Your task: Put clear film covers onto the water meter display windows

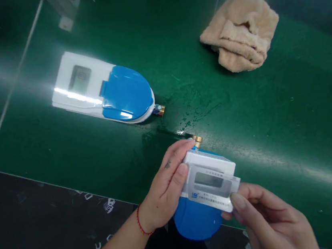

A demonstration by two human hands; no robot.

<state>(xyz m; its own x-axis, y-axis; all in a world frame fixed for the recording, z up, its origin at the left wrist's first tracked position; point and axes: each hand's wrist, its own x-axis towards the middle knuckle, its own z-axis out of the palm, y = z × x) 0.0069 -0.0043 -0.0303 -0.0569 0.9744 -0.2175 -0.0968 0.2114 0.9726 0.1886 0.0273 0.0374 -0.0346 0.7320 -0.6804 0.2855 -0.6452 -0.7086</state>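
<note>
A white and blue water meter (197,219) with a brass pipe end (197,140) is at the table's front edge. My left hand (164,189) grips it by the side, fingers along the white housing and thumb near its face. In my right hand (271,216), a flat label plate (213,202) is pinched at its right corner between thumb and fingers. This plate has a clear window, a blue logo and small print; it lies over the meter's white face, slightly askew. Whether it is stuck down I cannot tell. A grey display shows through the window.
Another water meter (127,91) lies on the green tabletop (153,21) at the left, with its blue lid closed. A folded beige cloth (242,30) rests at the upper right. Wet marks streak the table between the meters. Small white scraps (109,205) litter the dark floor.
</note>
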